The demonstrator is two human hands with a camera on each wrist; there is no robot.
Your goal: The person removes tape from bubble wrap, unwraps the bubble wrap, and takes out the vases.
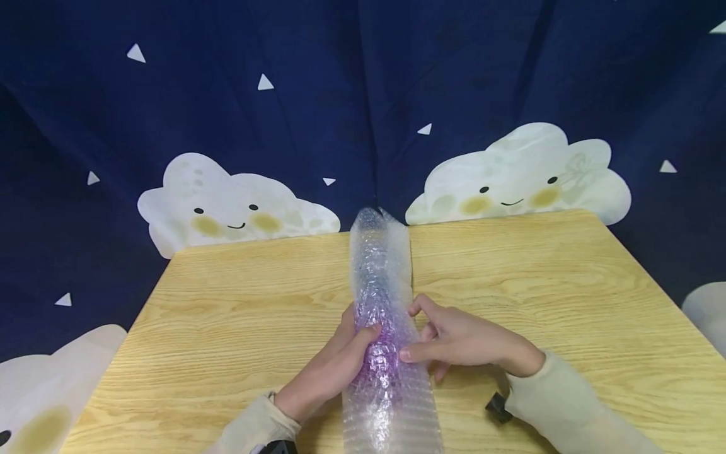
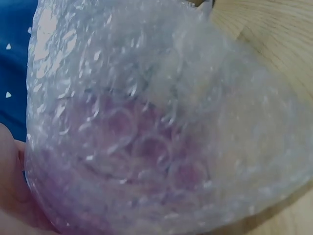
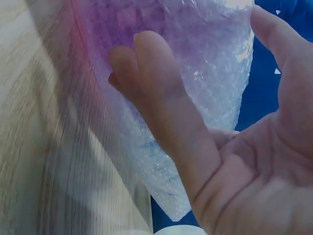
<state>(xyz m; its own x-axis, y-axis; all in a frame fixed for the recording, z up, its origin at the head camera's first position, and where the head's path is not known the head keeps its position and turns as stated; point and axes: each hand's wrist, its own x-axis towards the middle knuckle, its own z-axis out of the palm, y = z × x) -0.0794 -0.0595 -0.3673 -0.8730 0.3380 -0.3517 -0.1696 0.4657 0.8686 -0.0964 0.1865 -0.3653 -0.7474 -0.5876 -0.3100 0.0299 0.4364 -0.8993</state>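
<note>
Head view shows me the left hand (image 1: 334,366) gripping the bubble wrap (image 1: 382,271), thumb on top, while the right hand (image 1: 465,337), loosely spread, touches its right side. Behind the wooden surface (image 1: 255,296) hangs a navy curtain (image 1: 317,57); the bubble wrap visually overlaps the far edge, leaving room either side.

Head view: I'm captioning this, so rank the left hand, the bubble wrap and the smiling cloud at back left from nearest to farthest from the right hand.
1. Bubble wrap: touching the right hand, on its left.
2. Left hand: across the bubble wrap.
3. Smiling cloud: farthest back, left.
</note>
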